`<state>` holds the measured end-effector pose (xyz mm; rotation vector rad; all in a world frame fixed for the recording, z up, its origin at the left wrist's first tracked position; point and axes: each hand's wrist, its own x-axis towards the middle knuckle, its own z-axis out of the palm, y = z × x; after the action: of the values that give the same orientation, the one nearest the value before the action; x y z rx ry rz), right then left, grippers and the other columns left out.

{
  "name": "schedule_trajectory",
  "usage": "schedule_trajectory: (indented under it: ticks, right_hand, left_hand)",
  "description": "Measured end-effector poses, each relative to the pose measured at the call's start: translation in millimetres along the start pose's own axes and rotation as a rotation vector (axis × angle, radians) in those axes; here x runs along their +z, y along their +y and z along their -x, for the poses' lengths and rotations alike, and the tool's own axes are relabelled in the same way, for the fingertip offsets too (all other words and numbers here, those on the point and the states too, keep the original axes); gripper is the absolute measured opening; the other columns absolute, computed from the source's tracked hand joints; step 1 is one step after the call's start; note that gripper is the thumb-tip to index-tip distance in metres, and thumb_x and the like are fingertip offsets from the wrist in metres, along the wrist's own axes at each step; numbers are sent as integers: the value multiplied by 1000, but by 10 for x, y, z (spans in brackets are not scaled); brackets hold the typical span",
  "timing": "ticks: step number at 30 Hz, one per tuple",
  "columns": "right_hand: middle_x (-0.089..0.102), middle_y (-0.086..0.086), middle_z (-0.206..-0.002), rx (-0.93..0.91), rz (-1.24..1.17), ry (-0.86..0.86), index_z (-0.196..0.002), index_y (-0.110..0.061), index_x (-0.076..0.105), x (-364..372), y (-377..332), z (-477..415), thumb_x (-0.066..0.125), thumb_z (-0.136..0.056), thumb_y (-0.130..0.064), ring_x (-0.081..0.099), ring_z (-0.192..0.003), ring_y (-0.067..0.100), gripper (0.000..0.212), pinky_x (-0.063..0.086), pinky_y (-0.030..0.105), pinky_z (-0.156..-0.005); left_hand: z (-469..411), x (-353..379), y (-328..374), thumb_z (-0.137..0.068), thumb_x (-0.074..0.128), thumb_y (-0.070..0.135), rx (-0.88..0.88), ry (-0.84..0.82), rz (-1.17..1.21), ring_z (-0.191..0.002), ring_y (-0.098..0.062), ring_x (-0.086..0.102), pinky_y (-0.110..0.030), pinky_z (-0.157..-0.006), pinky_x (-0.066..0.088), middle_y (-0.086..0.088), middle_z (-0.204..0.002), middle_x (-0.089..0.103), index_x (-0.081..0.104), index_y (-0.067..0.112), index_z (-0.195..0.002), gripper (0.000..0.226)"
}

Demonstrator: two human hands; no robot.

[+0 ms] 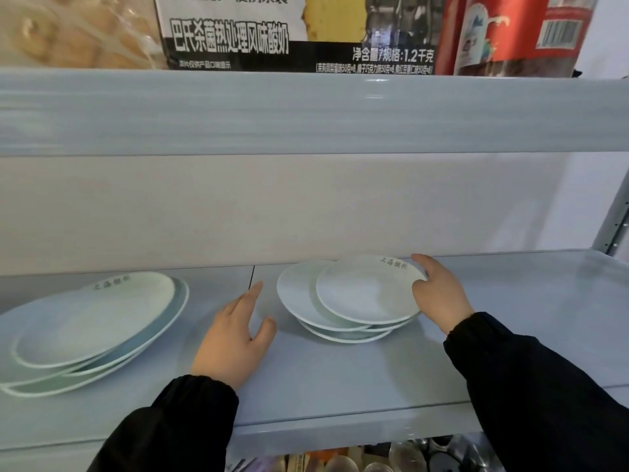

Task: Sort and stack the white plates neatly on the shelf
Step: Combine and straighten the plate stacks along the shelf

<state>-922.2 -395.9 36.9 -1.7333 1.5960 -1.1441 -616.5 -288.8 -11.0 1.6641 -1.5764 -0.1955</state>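
Two piles of white plates rest on a pale blue shelf [340, 379]. The small pile [360, 294] sits mid-shelf, its plates shifted out of line, the top one offset to the right. My right hand [439, 294] touches the right rim of that top plate, thumb on the rim and fingers behind it. My left hand [235, 332] hovers open over the bare shelf, just left of this pile and apart from it. A pile of larger plates [92, 328] lies at the far left, also uneven, partly cut off by the frame edge.
The shelf above [306, 110] hangs low over the plates and carries a printed carton [296, 28], a bagged item [75, 28] and a red package [510, 32]. A metal upright [612, 226] stands at the right. Glassware [408, 454] shows below the shelf's front edge.
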Motion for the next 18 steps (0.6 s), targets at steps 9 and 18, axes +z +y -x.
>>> schedule_trajectory:
  ticks: [9,18]
  right_hand:
    - [45,-6,-145,-57,8,-27,-149,-21,36,-43,-45,146,57,-91,-25,43,-129,11,63,33,23,-99]
    - [10,-4,-163,-252,147,-177,-152,-37,23,-165,-98,175,60,-87,-48,1,-150,10,76,14,30,-117]
  left_hand:
    - [48,-23,16,-94,52,32,-1,10,40,-140,-5,30,-21,-110,24,14,-151,38,29,32,-152,62]
    - [154,-114,152,-96,52,33,-35,33,-27,-138,-14,36,-27,-109,29,11,-150,39,29,36,-151,60]
